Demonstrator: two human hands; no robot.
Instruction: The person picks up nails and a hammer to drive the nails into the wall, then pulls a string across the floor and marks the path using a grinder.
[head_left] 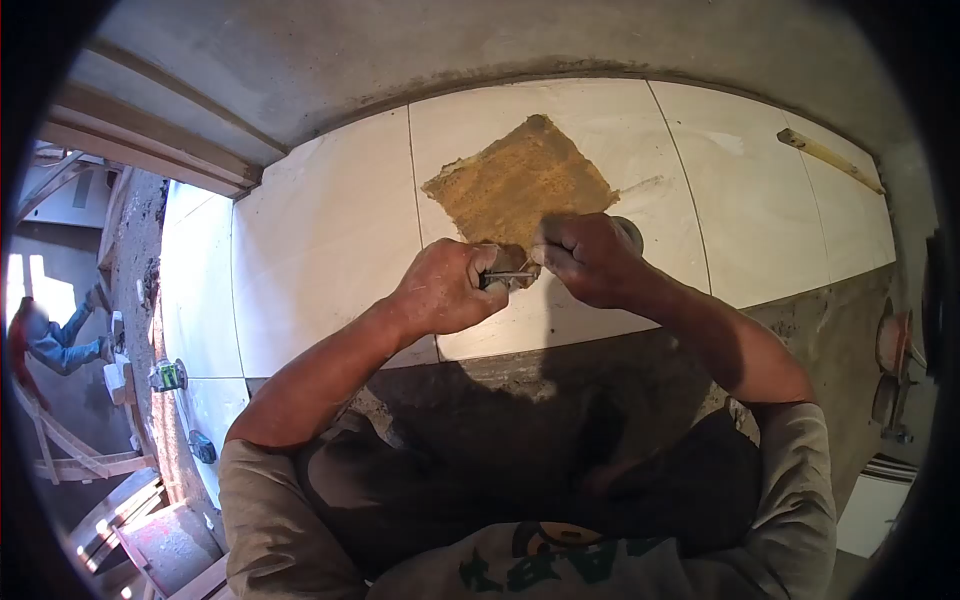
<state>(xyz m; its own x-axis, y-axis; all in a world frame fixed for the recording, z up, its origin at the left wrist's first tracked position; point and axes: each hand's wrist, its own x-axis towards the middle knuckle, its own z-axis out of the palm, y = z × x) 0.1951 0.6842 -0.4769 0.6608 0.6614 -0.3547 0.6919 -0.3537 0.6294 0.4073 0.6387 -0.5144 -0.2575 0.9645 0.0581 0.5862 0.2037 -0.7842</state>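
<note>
My left hand (447, 287) is closed around a small, narrow metal tool (512, 275), whose exact kind I cannot make out. Close beside it, my right hand (592, 260) has its fingers pinched together near the tool's tip; what they hold is hidden. Just beyond both hands, a ragged brown piece of sheet material (530, 180) lies on the pale floor tiles (325, 200). Part of a round grey object (630, 233) shows behind my right hand.
A wooden strip (830, 160) lies on the tiles at right. Two green-and-black tools (168, 375) sit on the left tiles. Bare rough floor (840, 320) borders the tiles nearest me. At far left are another person (62, 340), timber and a bucket (170, 550).
</note>
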